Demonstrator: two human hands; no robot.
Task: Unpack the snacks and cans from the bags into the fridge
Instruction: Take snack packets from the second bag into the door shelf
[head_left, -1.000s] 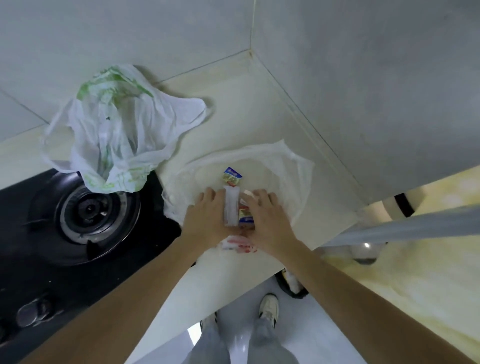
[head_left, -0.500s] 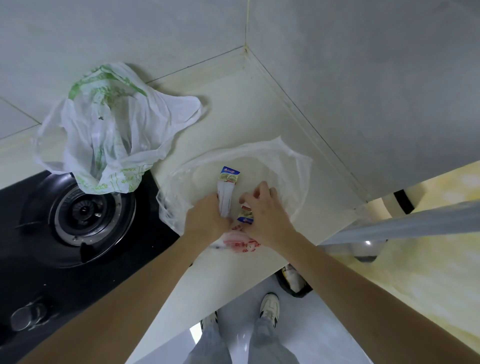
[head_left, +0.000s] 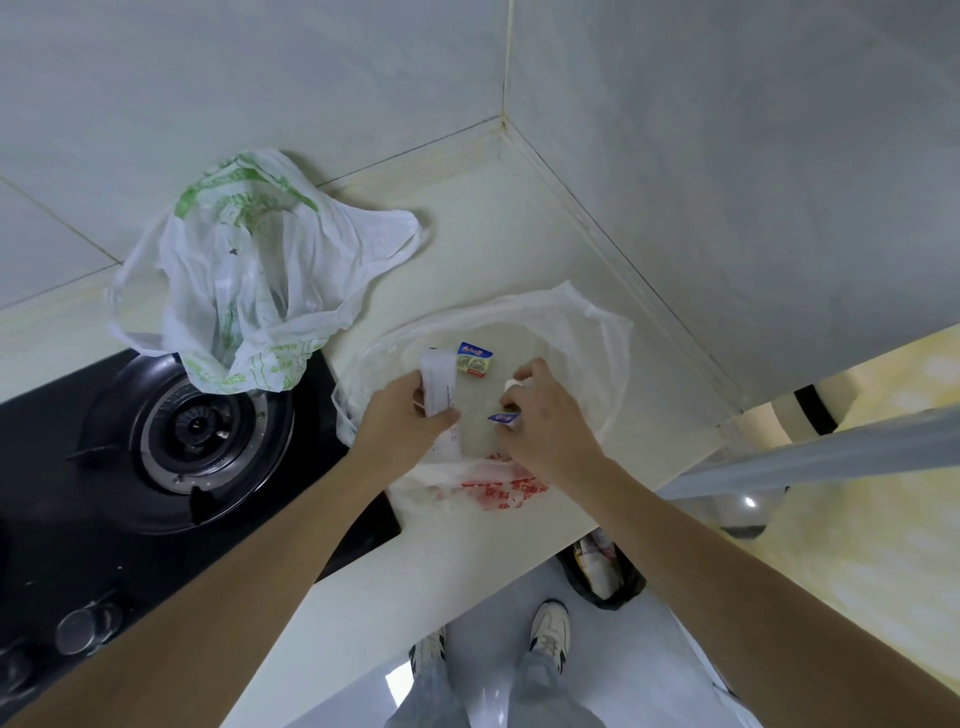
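Observation:
A thin clear plastic bag with red print (head_left: 571, 332) lies flat on the cream counter (head_left: 498, 218). My left hand (head_left: 400, 423) grips a long whitish snack packet (head_left: 438, 382) above the bag. Just beyond that packet lies a small blue and yellow snack packet (head_left: 474, 359). My right hand (head_left: 545, 415) pinches another small snack packet with a blue end (head_left: 505, 417), and a white bit shows at its fingertips. A second white bag with green print (head_left: 244, 270) sits crumpled at the back left, its contents hidden.
A black gas hob with a round burner (head_left: 197, 426) and knobs (head_left: 83, 629) fills the left side. Tiled walls meet in a corner (head_left: 504, 119) behind the counter. A dark bin with wrappers (head_left: 602, 571) stands on the floor by my feet.
My hands have drawn apart. The left hand has lifted the long whitish packet upright, and the right hand has picked up a small packet. The blue and yellow packet now lies uncovered.

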